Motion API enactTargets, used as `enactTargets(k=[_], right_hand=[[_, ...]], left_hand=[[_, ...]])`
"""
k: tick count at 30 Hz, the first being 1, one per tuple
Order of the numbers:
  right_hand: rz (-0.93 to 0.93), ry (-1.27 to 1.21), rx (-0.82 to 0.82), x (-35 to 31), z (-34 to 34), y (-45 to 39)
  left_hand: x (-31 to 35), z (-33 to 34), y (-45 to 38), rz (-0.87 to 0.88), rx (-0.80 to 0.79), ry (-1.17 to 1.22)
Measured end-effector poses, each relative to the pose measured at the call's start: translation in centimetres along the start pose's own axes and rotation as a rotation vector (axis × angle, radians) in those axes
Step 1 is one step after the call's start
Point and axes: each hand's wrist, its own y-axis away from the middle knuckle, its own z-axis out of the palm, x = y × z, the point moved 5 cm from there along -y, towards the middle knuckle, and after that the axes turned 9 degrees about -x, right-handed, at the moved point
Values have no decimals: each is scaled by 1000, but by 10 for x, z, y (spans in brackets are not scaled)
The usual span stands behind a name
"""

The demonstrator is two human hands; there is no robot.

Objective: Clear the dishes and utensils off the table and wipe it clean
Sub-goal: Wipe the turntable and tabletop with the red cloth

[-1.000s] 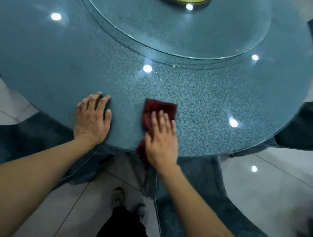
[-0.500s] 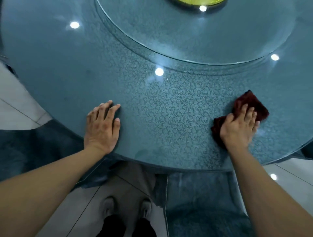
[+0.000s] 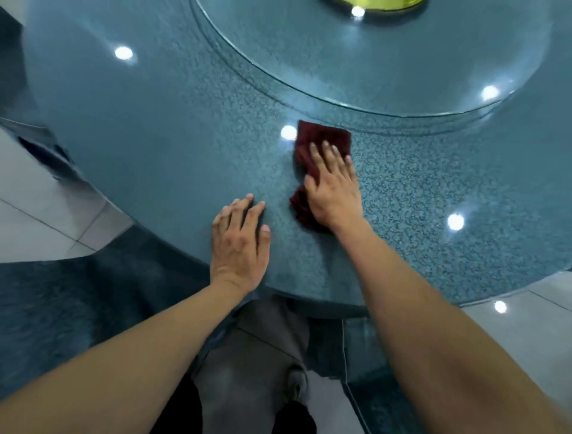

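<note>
Yellow-green object (image 3: 376, 3) cut off at top edge, unidentifiable; right hand (image 3: 332, 189) hides middle of dark red folded cloth (image 3: 322, 138).

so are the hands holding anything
Nothing is gripped. The right hand presses flat on the middle of the cloth; the left hand rests on the table.

The desk (image 3: 154, 148) lies bare to the left and right of both hands, out to its near edge. Toward the desk's middle, the raised glass turntable (image 3: 387, 68) rims off the way, just beyond the dark red cloth (image 3: 318, 139).
</note>
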Motion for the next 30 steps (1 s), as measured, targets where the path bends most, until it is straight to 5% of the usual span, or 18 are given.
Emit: enactTargets(k=[4,9,14,17,20,25,30], right_hand=[[311,-41,105,69,-12,12],[526,-67,149,31,1,5],[271,-16,114,-141,42,-1],[150,-5,73,-187,57,3],[149,-13,57,-146,51,21],[553,-72,163,0,32,96],[722,-104,192,-19,37,94]], left_hand=[[-31,-19,-6,162,-40,38],[-133,-64,-36,201,-61,-199],[-178,-88,-74,273,-68,-259],[-181,-92,-99,235,-80,-218],[-185,-88,-104,239,-103,-233],[-184,-88,-103,213,-92,-214],[-182,-88,-103,212,-67,-210]])
